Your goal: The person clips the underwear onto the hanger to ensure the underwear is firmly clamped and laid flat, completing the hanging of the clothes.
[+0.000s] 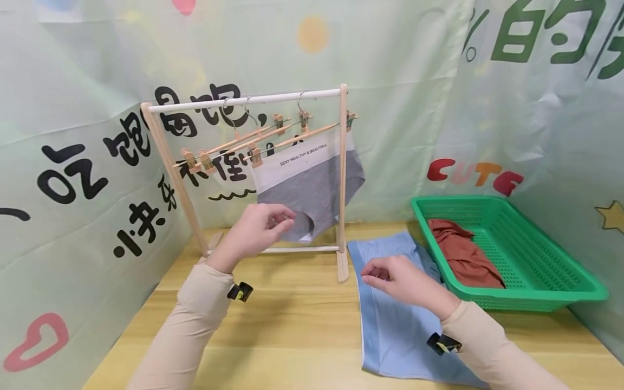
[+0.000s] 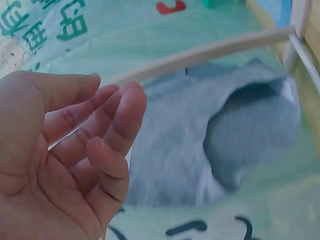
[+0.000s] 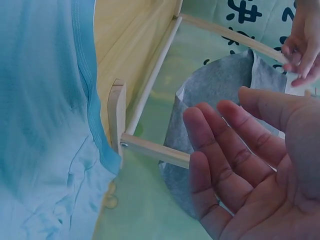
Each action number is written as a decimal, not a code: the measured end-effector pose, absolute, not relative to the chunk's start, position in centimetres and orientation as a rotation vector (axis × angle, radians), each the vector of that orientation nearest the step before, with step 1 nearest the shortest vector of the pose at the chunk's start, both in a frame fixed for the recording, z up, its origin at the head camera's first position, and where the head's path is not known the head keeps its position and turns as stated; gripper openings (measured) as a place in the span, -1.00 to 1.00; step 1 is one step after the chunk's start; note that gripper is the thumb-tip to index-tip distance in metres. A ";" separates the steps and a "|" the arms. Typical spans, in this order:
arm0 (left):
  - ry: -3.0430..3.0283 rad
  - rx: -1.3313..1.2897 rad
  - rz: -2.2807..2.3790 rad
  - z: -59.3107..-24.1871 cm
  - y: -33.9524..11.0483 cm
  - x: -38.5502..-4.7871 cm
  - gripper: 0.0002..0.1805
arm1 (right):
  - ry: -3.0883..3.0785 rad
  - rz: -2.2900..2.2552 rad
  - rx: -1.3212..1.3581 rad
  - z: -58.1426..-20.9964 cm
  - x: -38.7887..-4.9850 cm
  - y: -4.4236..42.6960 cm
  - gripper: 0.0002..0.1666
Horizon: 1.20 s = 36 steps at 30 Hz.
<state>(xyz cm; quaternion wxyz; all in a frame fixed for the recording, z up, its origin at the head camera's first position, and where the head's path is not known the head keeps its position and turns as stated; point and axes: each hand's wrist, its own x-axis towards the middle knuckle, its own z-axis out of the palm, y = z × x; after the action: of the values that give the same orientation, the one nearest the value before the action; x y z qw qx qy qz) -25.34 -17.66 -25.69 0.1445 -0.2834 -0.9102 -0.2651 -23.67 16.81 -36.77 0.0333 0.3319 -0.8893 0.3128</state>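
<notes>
Grey underwear with a white waistband (image 1: 312, 184) hangs from a clip hanger (image 1: 302, 136) on the small wooden rack (image 1: 343, 179). My left hand (image 1: 258, 230) is in front of its lower left part, fingers loosely bent and holding nothing; in the left wrist view the hand (image 2: 75, 150) is beside the grey cloth (image 2: 170, 140). Above the light blue garment (image 1: 404, 325) on the table, my right hand (image 1: 404, 279) is raised with loosely bent fingers and nothing in them. The right wrist view shows that hand (image 3: 250, 160) with the blue cloth (image 3: 45, 110) to its left.
Two more clip hangers (image 1: 229, 145) hang on the rack's left side without cloth. A green basket (image 1: 536, 295) at the right holds a rust-brown garment (image 1: 465, 257). The wooden table (image 1: 292, 325) meets printed cloth walls (image 1: 390, 54) at the back and sides.
</notes>
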 end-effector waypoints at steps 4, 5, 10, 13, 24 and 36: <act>-2.614 -0.704 -0.791 -24.5 -19.8 -24.6 -0.79 | -2.761 0.984 0.997 -36.9 -24.7 16.6 -0.91; -2.602 -0.668 -0.795 -24.2 -20.4 -24.5 -0.77 | -2.770 0.993 0.994 -37.0 -24.9 16.4 -0.89; -2.466 -0.519 -0.723 -21.4 -23.1 -23.7 -0.77 | -2.804 1.023 0.974 -37.4 -25.9 15.8 -0.87; -2.376 -0.455 -0.699 -19.6 -24.3 -23.5 -0.79 | -2.810 1.053 0.969 -37.7 -26.3 15.4 -0.87; -2.415 -0.364 -0.443 -15.6 -24.7 -27.4 -0.69 | -2.786 1.180 1.032 -38.6 -28.0 14.1 -0.81; -2.583 -0.267 -0.246 -14.0 -23.9 -31.4 -0.66 | -2.838 1.279 1.080 -39.4 -27.9 13.8 -0.78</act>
<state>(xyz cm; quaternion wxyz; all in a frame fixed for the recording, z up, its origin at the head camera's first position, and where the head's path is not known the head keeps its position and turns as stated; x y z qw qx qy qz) -31.37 -23.91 -13.99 0.2633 -0.0987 -0.9553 -0.0909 -27.91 13.79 -39.45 -0.0767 0.3269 -0.8588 0.3869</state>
